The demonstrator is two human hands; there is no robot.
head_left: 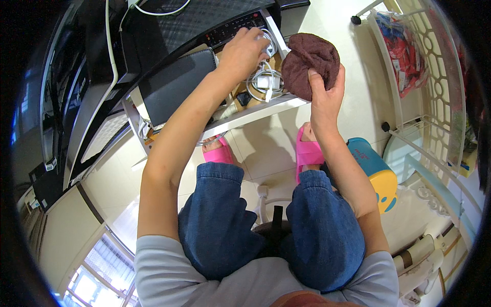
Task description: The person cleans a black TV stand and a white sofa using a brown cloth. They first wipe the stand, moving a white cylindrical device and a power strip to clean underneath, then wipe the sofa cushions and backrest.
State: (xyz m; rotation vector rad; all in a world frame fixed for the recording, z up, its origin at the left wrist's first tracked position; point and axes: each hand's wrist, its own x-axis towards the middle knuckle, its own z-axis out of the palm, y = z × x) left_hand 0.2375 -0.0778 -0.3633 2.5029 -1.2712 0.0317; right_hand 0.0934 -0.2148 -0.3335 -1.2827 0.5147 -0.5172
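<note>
An open white drawer (255,113) holds several things below my hands. My left hand (244,53) reaches into it with bent fingers at a coiled white cable (270,47); its fingertips are partly hidden. My right hand (328,94) holds a bunched dark brown cloth (310,64) just past the drawer's right side, thumb on top. Between the hands lie a white charger plug (268,83) with its cable and a small black piece (243,98). A black remote control (236,29) lies at the back of the drawer, and a black flat case (178,84) fills its left part.
Black electronics with a screen (92,66) stand at the left. A white rack (434,66) with a red plastic-wrapped packet (404,56) is at the right. A blue and yellow stool (371,163) stands beside my right leg. My feet wear pink slippers (308,153).
</note>
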